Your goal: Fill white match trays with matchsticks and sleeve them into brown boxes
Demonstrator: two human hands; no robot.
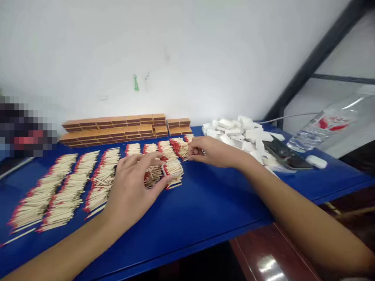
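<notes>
Rows of red-tipped matchsticks (70, 187) lie across a blue table (205, 203). My left hand (134, 183) hovers over a small bundle of matches (172, 171) near the middle, fingers curved and apart, thumb touching the bundle's edge. My right hand (211, 151) reaches left to a pile of matches (178, 146) farther back, fingertips pinched at it; what they grip is too small to make out.
Stacked brown matchbox sleeves (117, 127) line the wall. A heap of white inner trays (240, 134) sits at the right, beside a dark phone (285, 154), a white small object (316, 161) and a lying plastic water bottle (322, 127). A blurred object sits far left.
</notes>
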